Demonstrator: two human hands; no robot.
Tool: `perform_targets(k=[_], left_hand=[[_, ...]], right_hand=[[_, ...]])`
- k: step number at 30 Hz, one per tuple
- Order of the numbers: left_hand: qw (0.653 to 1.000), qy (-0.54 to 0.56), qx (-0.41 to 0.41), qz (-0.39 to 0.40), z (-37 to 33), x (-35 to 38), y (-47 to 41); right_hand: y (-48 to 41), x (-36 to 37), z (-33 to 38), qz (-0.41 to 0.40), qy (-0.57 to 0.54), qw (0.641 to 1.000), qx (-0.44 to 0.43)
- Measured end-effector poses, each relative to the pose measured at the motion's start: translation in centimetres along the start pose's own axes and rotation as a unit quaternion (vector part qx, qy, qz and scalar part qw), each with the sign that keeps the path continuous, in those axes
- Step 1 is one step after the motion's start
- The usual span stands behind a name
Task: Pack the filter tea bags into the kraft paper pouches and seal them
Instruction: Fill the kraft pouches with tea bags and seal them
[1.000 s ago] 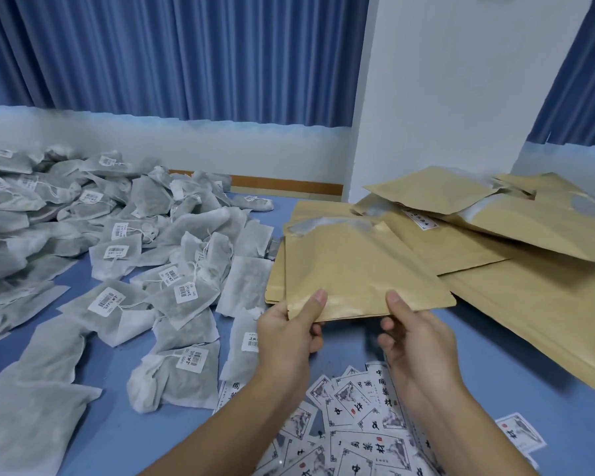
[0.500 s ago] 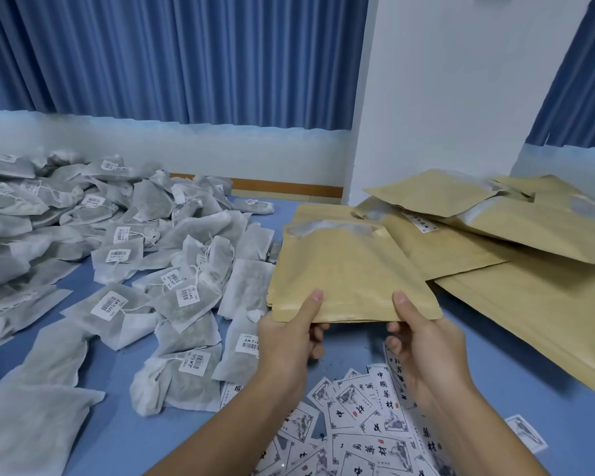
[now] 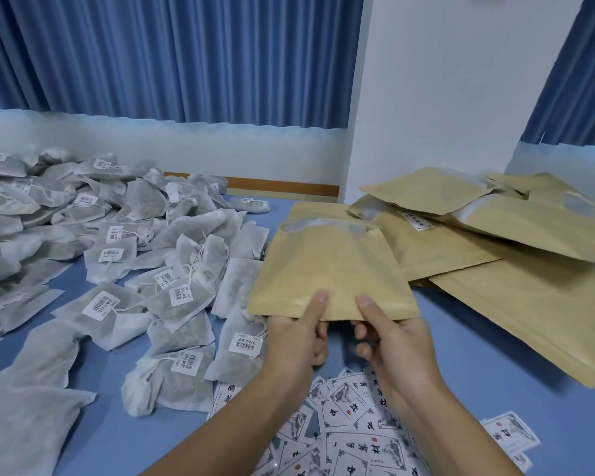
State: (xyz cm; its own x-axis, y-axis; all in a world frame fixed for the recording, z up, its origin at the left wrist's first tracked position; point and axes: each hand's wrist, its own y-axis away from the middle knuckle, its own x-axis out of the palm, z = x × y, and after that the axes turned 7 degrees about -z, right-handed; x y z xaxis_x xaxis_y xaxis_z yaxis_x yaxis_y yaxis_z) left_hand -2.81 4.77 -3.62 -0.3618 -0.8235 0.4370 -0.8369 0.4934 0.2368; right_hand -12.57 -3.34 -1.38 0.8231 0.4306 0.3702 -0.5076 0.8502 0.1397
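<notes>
Kraft pouch has shifted left, left grip and right grip pinching its near edge closer together

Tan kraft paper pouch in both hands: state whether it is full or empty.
Seemingly empty: the tan kraft paper pouch looks flat, no bulge; its inside is hidden.

Large black Chinese characters are printed on the white stickers at the near edge; "中" and "材" can be read, beside small red seals. Barcodes with a line of characters are carried by white labels on the tea bags, too small to be read. The small label on a back pouch is blurred.
</notes>
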Motion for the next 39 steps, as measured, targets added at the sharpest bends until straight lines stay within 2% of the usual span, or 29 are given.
perform_targets(k=[5,7,9,12,18,20,22,24,25,26,27,29,31,32,34,35,36,39], left_hand=[[0.999,-0.02,0.026,0.002,0.6,0.7,0.7],[0.999,-0.026,0.032,-0.029,0.4,1.2,1.0],[0.998,0.031,-0.001,-0.054,-0.1,1.7,1.1],[0.985,0.163,-0.052,-0.017,-0.9,2.5,1.2],[0.983,0.181,0.04,0.005,-2.2,4.3,2.0],[0.979,0.19,0.053,0.045,-3.6,6.9,1.1],[0.974,0.199,0.031,0.108,-5.9,11.1,-0.9],[0.973,0.16,-0.004,0.165,-8.2,14.8,-2.8],[0.982,0.079,0.015,0.171,-8.7,16.1,-3.6],[0.982,-0.05,0.071,0.165,-8.8,16.7,-4.3],[0.956,-0.204,0.145,0.15,-8.3,16.8,-5.2],[0.851,-0.428,0.276,0.128,-7.0,15.7,-6.4],[0.761,-0.545,0.313,0.163,-6.3,13.1,-7.8],[0.718,-0.596,0.308,0.186,-6.3,11.6,-8.4],[0.602,-0.71,0.29,0.223,-6.5,8.4,-9.4],[0.542,-0.758,0.274,0.237,-6.6,7.0,-9.6],[0.502,-0.785,0.265,0.249,-6.8,5.7,-9.8],[0.461,-0.781,0.319,0.274,-7.1,3.0,-10.4]], right_hand=[[0.4,0.2,-0.1,-0.015,0.009,1.0,-0.017],[0.3,0.1,0.2,-0.002,0.006,1.0,0.002],[0.4,0.0,0.2,0.005,0.0,1.0,0.017],[0.6,0.2,0.2,-0.011,-0.04,0.999,-0.001],[0.4,1.3,2.7,0.0,-0.202,0.979,-0.005],[-0.9,1.4,5.2,-0.004,-0.24,0.971,-0.019],[-4.4,1.5,9.1,-0.026,-0.301,0.953,-0.018],[-8.5,1.6,13.2,-0.074,-0.378,0.923,-0.019],[-10.0,1.7,14.8,-0.083,-0.389,0.917,-0.028],[-11.1,1.8,15.6,-0.086,-0.375,0.922,-0.037],[-11.9,1.8,15.6,-0.099,-0.331,0.938,-0.035],[-12.7,1.8,14.0,-0.124,-0.181,0.975,-0.04],[-13.0,1.9,10.9,-0.099,0.001,0.991,-0.092],[-12.9,1.9,9.3,-0.072,0.088,0.986,-0.125],[-12.8,1.7,6.3,-0.004,0.267,0.947,-0.177],[-12.4,1.5,5.1,0.033,0.355,0.914,-0.193],[-12.3,1.2,3.9,0.069,0.432,0.874,-0.213],[-11.6,0.7,2.2,0.125,0.565,0.762,-0.289]])
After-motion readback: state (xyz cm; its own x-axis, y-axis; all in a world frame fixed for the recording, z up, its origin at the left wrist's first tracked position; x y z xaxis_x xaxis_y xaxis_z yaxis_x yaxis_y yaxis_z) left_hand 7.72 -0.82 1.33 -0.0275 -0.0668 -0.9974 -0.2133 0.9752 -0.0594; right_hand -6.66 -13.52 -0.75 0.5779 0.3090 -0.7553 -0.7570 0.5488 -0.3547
